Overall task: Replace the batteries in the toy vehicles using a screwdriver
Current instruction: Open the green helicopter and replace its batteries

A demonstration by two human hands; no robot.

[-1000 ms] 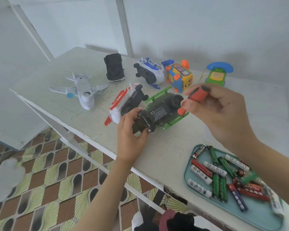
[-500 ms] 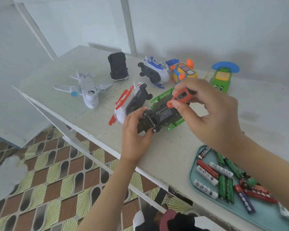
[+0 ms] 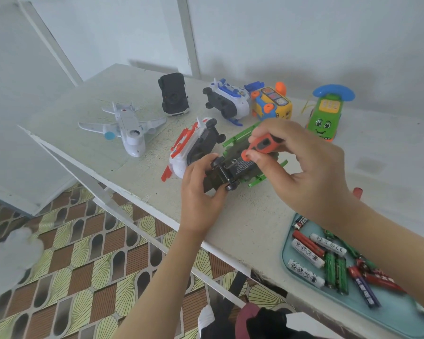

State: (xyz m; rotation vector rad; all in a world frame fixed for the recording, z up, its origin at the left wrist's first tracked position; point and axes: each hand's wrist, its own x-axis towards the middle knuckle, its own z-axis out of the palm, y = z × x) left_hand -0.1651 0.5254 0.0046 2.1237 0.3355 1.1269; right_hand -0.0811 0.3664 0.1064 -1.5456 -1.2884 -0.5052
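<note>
Spreading across most of the view, the white painted tabletop [image 3: 255, 228] carries everything. At its near right corner sits a pale teal plastic tray [image 3: 285, 253].

Seven toys are out. A white plastic aeroplane [image 3: 130, 133], a black toy car [image 3: 173, 95] on its roof, a white-and-blue wheeled toy [image 3: 227, 101], a yellow toy bus [image 3: 272, 106] and a green toy telephone car [image 3: 326, 118] stand well apart from the hands. A white-and-red vehicle [image 3: 194, 145] lies on its side just beside the one being worked on. That one is a dark toy vehicle with bright green rails [image 3: 240, 167], belly up on the table near its front edge.

The left hand [image 3: 201, 189] has its fingers and thumb curled round the wheeled end of this toy, steadying it. The right hand [image 3: 304, 172] pinches a short orange-and-black screwdriver [image 3: 262, 143] between thumb and fingertips, angled down at the underside. The tip is hidden, so whether it sits in a screw cannot be told.

A loose pile of red, green, white and blue cylindrical batteries [image 3: 328, 263] fills the tray.

The job looks early. The labelled underside appears closed and no cells lie beside the toy, so this seems to be the unscrewing step. Swapping cells and refastening remain here, and nothing shows whether the other six toys are done.
</note>
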